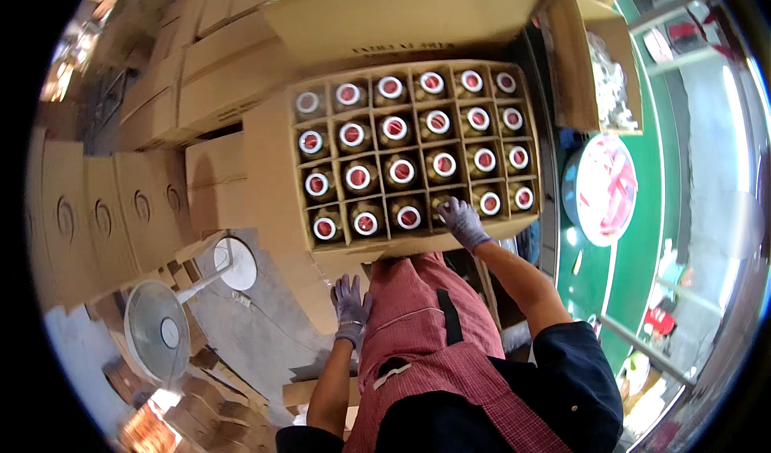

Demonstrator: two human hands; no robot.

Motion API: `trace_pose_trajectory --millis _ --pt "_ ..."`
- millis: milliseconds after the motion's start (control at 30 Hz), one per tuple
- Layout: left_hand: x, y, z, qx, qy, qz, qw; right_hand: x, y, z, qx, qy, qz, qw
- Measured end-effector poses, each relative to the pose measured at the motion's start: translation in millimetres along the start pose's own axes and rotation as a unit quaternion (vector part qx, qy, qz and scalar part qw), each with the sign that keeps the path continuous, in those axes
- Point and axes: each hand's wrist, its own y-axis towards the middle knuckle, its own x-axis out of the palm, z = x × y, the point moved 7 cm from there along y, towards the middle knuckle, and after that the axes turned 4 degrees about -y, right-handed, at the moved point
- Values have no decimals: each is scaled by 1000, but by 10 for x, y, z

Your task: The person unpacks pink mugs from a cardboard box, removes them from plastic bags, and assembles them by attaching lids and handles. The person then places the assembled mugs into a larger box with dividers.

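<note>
In front of me stands an open carton (341, 254) with cardboard dividers. Jars with white-rimmed red lids, such as this jar (399, 171), stand upright in its compartments. My right hand (464, 224), in a grey glove, reaches into the near row, right of the middle. Its fingers are bent down and closed on a jar (439, 202), most of which the hand hides. My left hand (351, 304), also gloved, is by the carton's lowered near-left flap (309, 288) with its fingers spread, holding nothing.
Closed cartons (229, 71) are stacked at the far left. A fan (161, 332) stands on the floor at the left. To the right are a green table (578, 280), a basin with pink and red pieces (604, 189), and a carton of whitish items (610, 83).
</note>
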Motion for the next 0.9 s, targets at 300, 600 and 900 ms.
trace_pose_trajectory --millis 300,600,900 --pt "141 -1489 -238 -315 -232 120 913 206 -168 153 -2 95 21 995" --pt "2289 -3381 145 -567 -406 95 710 -551 280 -1402 -257 0 -19 966" --pt "3282 -3618 797 -595 -665 145 427 -223 -254 -4397 -509 57 -103 853"
